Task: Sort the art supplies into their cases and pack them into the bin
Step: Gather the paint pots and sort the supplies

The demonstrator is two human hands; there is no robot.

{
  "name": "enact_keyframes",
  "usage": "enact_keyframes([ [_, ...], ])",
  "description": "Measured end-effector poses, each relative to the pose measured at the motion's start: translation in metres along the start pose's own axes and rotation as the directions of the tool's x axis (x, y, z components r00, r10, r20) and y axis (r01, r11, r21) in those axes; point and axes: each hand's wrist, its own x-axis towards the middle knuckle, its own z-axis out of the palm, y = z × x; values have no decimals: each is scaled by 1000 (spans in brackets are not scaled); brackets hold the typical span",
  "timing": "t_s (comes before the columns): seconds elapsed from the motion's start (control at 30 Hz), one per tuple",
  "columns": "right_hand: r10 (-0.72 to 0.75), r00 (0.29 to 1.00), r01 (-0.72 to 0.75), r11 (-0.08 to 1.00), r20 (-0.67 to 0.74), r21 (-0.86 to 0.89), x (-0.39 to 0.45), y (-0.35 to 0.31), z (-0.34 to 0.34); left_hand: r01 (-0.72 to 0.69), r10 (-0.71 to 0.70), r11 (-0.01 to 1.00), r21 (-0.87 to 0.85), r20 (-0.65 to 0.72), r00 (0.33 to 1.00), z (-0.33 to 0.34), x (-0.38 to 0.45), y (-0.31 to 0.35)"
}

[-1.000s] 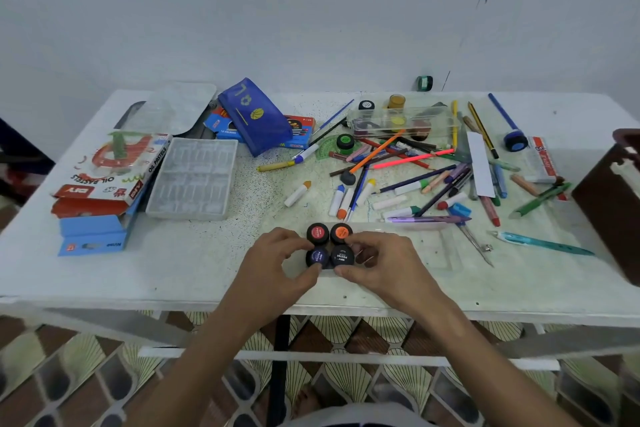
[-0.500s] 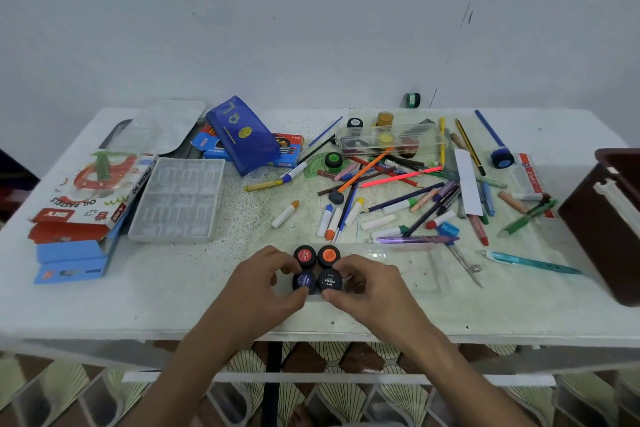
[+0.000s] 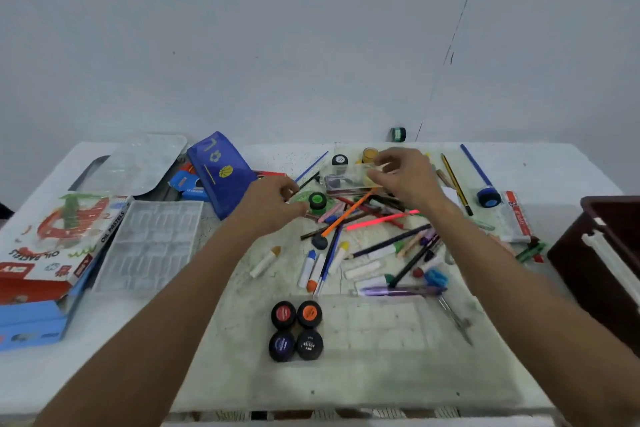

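On the table [image 3: 104, 374], four paint pots [image 3: 296, 330] sit in a two-by-two block near the front edge, touching one another; behind them spreads a heap of pens and pencils [image 3: 374, 236] across the middle; at the heap's far side lies a clear case [image 3: 346, 177], with the right hand [image 3: 405, 177] over its right end and the left hand [image 3: 273, 204] just left of a lone pot [image 3: 317, 200]; left of the hands a zip pouch [image 3: 221, 173] leans tilted; further left a moulded tray [image 3: 149, 246] lies flat, with a pastel box [image 3: 52, 239] on its left; the bin [image 3: 602, 260] stands at the table's right edge
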Motion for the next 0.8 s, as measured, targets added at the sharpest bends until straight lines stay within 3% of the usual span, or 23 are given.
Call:
enact_keyframes([
  [0.13,59,997,-56,997,56,-53,64,33,2,98,-95,995,-21,99,991,16,33,2],
  [0.33,157,947,-98,972,281,-214,107,58,24,136,-136,991,10,145,980,36,41,-6],
  [0.6,227,951,-195,968,210,-160,119,56,30,112,-118,992,54,121,986,32,38,0],
  [0.8,22,995,-26,999,93,42,78,30,8,89,-96,993,-76,-98,990,20,10,8],
])
